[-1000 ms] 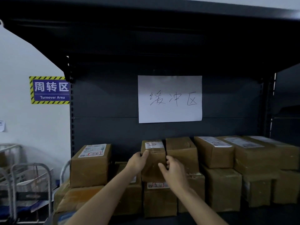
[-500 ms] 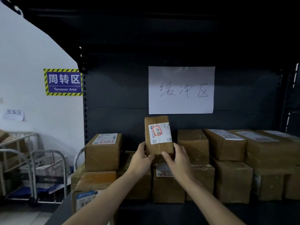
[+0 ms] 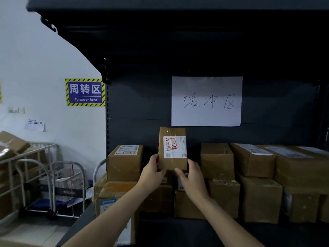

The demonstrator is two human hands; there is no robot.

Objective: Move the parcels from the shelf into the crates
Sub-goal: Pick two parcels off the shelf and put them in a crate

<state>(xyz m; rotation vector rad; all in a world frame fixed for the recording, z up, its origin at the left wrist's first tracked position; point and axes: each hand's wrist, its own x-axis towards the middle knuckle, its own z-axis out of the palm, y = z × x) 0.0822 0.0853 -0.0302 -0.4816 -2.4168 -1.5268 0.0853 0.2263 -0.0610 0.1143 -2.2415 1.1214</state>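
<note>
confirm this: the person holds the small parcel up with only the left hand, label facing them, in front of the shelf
Not only the left: the head view shows the left hand and the right hand both gripping the small parcel at its lower edge. Label facing them, in front of the shelf: correct.

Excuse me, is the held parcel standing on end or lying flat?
On end: the parcel stands tall between the left hand and right hand, label facing the camera.

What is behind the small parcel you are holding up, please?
The shelf's dark back panel shows around the parcel. The parcel, left hand and right hand partly cover the boxes directly behind.
</note>
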